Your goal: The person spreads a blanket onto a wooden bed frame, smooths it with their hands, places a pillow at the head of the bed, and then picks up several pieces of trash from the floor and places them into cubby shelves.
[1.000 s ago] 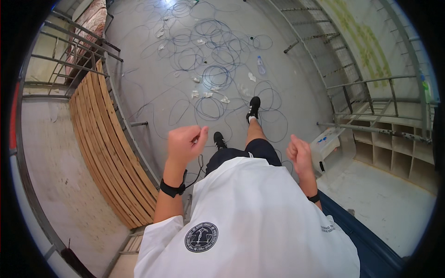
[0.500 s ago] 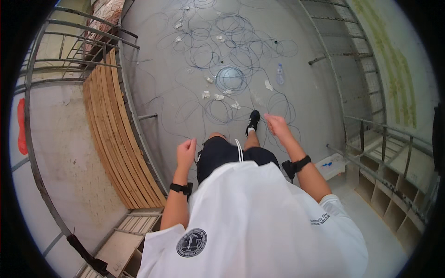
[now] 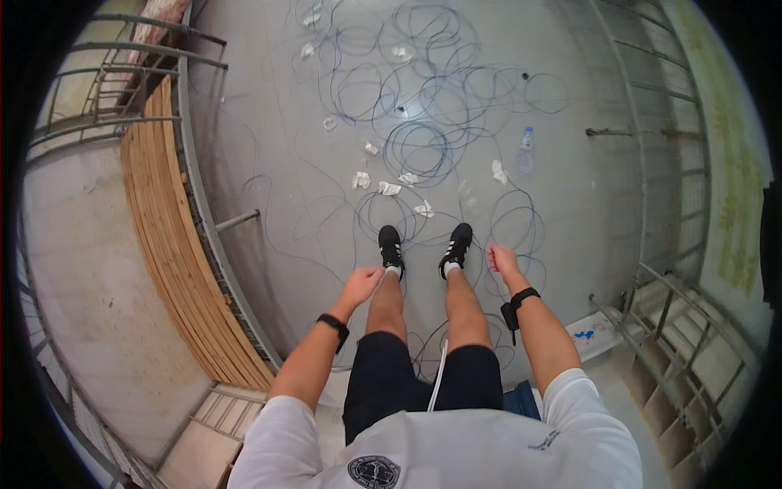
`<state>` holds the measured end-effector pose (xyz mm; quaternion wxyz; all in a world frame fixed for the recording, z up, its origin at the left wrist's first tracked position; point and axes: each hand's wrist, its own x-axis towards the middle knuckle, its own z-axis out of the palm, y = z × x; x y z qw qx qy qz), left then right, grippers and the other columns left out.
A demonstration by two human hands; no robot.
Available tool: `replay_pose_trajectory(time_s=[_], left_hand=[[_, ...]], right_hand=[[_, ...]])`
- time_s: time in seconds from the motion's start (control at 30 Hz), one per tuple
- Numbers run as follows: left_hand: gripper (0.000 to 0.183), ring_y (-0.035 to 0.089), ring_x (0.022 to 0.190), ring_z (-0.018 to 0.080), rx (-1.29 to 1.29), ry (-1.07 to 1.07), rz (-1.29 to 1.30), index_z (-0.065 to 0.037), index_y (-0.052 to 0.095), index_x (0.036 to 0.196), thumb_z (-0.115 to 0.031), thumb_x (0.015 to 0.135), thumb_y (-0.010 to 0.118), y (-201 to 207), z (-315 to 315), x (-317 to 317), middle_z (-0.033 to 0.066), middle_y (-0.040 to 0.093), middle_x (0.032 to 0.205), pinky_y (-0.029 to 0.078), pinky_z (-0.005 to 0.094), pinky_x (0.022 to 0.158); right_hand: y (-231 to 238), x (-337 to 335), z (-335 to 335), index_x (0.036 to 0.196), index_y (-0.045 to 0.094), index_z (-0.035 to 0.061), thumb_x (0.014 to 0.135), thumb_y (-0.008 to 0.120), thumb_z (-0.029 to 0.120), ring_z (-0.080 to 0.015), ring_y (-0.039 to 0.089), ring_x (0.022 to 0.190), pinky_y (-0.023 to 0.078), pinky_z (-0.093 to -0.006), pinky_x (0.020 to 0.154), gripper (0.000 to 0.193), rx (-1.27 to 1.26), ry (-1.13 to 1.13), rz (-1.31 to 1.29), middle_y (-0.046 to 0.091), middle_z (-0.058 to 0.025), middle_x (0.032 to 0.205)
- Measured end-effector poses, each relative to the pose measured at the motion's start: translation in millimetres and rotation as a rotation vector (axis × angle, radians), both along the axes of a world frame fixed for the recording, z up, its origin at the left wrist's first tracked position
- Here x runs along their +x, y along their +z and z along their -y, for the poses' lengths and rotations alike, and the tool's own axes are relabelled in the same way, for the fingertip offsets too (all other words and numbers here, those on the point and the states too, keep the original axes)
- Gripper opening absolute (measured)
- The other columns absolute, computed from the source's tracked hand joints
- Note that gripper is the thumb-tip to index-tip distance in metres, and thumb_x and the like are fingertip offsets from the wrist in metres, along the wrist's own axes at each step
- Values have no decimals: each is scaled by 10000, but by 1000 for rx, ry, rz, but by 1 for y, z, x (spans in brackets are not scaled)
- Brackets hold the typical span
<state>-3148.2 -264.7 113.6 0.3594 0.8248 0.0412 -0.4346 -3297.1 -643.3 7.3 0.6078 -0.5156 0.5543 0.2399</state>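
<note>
My left hand (image 3: 362, 285) is closed, knuckles up, just in front of my left shin. My right hand (image 3: 503, 259) is curled into a fist to the right of my right shoe; its palm is hidden. Whether anything is inside either hand I cannot make out. Beyond my shoes (image 3: 390, 244), loose coils of thin dark cable (image 3: 418, 155) spread over the grey floor. Crumpled white scraps (image 3: 389, 188) lie among them. A clear plastic bottle (image 3: 526, 151) with a blue cap lies right of the coils. Neither hand visibly touches the cable.
On the left stands a metal bed frame (image 3: 238, 220) with wooden slats (image 3: 191, 244). Another metal frame (image 3: 634, 147) runs along the right wall. Cubby shelving (image 3: 672, 407) and a low white surface (image 3: 607, 330) with a small blue item are at the lower right.
Both my feet now show side by side, where only one shoe was visible before. My left hand has come inward over my left leg. My right hand sits lower in the picture.
</note>
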Motion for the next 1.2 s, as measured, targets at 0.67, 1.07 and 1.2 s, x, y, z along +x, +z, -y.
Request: replay_pose_trajectory(time_s=[0.67, 1.07, 1.2], left_hand=[[484, 307, 1348, 390, 478, -431, 71, -163, 600, 1242, -285, 774, 583, -475, 80, 111, 189, 162, 1538, 364, 433, 1063], [487, 421, 1283, 349, 291, -313, 144, -4, 510, 1280, -196, 832, 513, -469, 72, 133, 182, 261, 1498, 392, 409, 1031], [414, 430, 1256, 375, 120, -110, 458, 26, 528, 1230, -75, 831, 493, -405, 57, 131, 183, 376, 1427, 391, 394, 1019]], right_hand=[[-361, 134, -110, 1150, 610, 32, 837, 568, 251, -340, 523, 1166, 435, -425, 965, 384, -302, 966, 106, 494, -151, 1342], [-375, 134, -106, 1132, 612, 74, 855, 528, 130, -329, 594, 1004, 491, -444, 847, 295, -405, 1110, 105, 499, -68, 1286], [-332, 141, -57, 1160, 603, 70, 853, 547, 177, -319, 611, 932, 497, -418, 793, 331, -825, 689, 221, 510, -72, 1265]])
